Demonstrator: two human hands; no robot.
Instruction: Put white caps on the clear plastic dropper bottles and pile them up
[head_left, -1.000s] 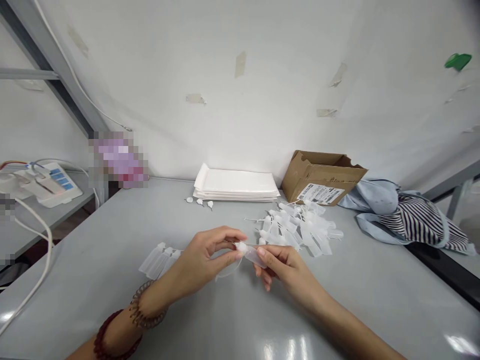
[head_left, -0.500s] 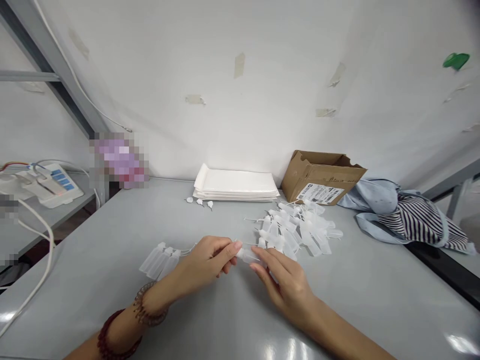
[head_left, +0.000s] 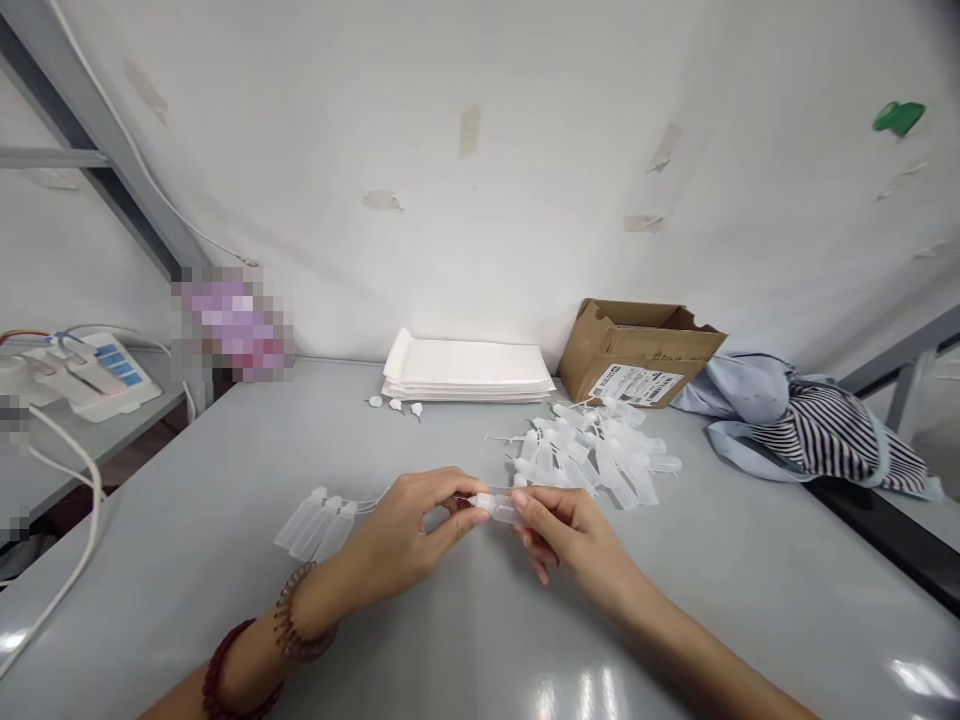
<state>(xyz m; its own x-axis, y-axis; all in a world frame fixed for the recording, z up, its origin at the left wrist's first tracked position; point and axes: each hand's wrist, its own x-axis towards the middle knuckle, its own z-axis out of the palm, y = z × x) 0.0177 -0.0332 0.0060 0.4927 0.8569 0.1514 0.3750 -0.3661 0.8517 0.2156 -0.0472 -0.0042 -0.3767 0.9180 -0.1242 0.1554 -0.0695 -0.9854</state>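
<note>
Over the middle of the grey table, both hands meet on one small translucent plastic squeeze bottle [head_left: 507,509], lying sideways with its top to the left. My left hand [head_left: 416,530] pinches the white cap [head_left: 482,503] between thumb and fingertips. Closed around the bottle's body is my right hand [head_left: 576,535], thumb on the near side. Behind it spreads a loose pile of similar bottles [head_left: 619,460] with thin strips. Beyond my left wrist, several bottles [head_left: 315,525] lie side by side in a row.
White flat packages [head_left: 469,368] are stacked against the wall, with three small white caps [head_left: 396,405] in front. At the back right stands an open cardboard box [head_left: 637,355] beside a striped cloth bag [head_left: 832,435]. A white cable [head_left: 94,500] hangs at the left edge.
My right hand has turned and closed its fingers around the bottle body, where before they were looser. My left hand's fingers have shifted their pinch on the cap. The view moved slightly.
</note>
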